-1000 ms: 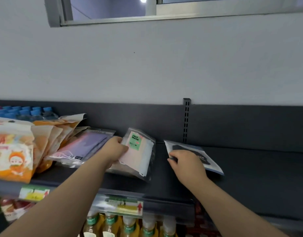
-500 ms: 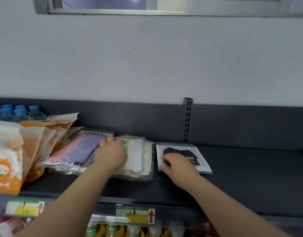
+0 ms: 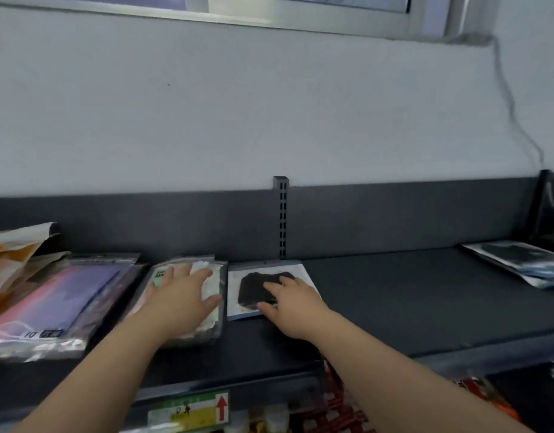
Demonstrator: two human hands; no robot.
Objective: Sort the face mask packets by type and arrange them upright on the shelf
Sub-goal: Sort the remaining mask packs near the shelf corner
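My left hand [image 3: 180, 300] lies flat with spread fingers on a clear packet of pale masks with a green label [image 3: 204, 271], which lies flat on the dark shelf [image 3: 394, 295]. Beside it to the right, my right hand [image 3: 293, 303] rests with relaxed fingers on a white packet holding a black mask [image 3: 254, 289], also lying flat. Left of both is a leaning packet of purple and pink masks [image 3: 60, 301]. Another flat packet with a dark mask [image 3: 519, 260] lies at the shelf's far right.
Orange and cream snack bags [image 3: 10, 254] stand at the far left. A slotted upright [image 3: 281, 217] rises from the shelf's back panel. Price labels [image 3: 188, 412] line the front edge, with bottles and goods on the shelf below.
The pale mask packet, first held tilted up by my left hand, has been laid flat. The black mask packet was straightened beside it. The view has swung to the right.
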